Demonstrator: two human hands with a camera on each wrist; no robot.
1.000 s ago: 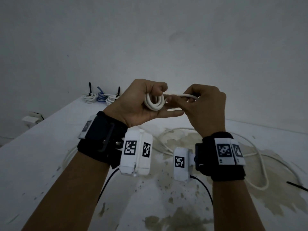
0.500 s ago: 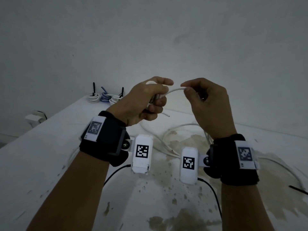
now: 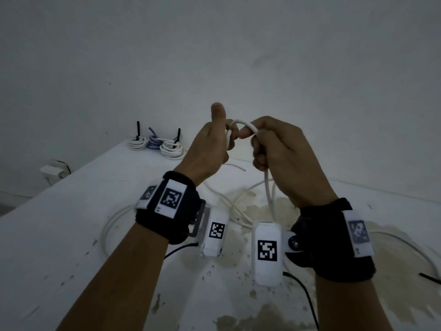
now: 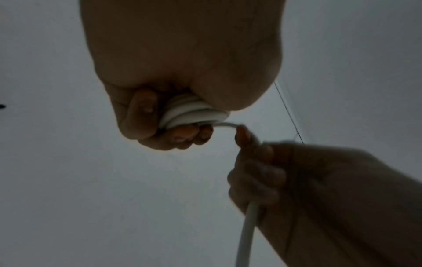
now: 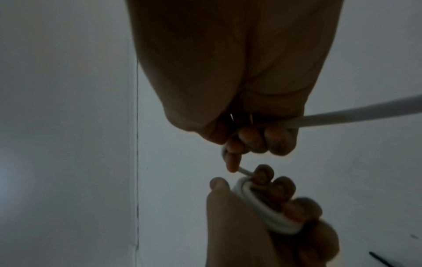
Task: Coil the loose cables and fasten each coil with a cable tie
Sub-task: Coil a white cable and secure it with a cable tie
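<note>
My left hand point(image 3: 214, 142) is raised above the table and grips a small coil of white cable point(image 4: 194, 112), its fingers curled round the loops and its thumb pointing up. The coil point(image 5: 262, 211) shows clearly in both wrist views. Just to its right, my right hand point(image 3: 269, 144) is closed round the free run of the same white cable point(image 3: 269, 194), which arches between the two hands and hangs down to loose loops on the table point(image 3: 59, 235). In the right wrist view the cable point(image 5: 354, 113) leaves the right fist sideways.
Three finished coils point(image 3: 155, 145), two white and one blue, with black cable ties standing up, sit at the table's far left corner. A black cable tie point(image 3: 429, 278) lies at the right edge. The tabletop is stained. A white box point(image 3: 53, 170) sits beyond the left edge.
Both hands have turned and come closer together. The left hand rolled so its thumb points up, and the right hand slid along the cable, bringing another turn toward the coil.
</note>
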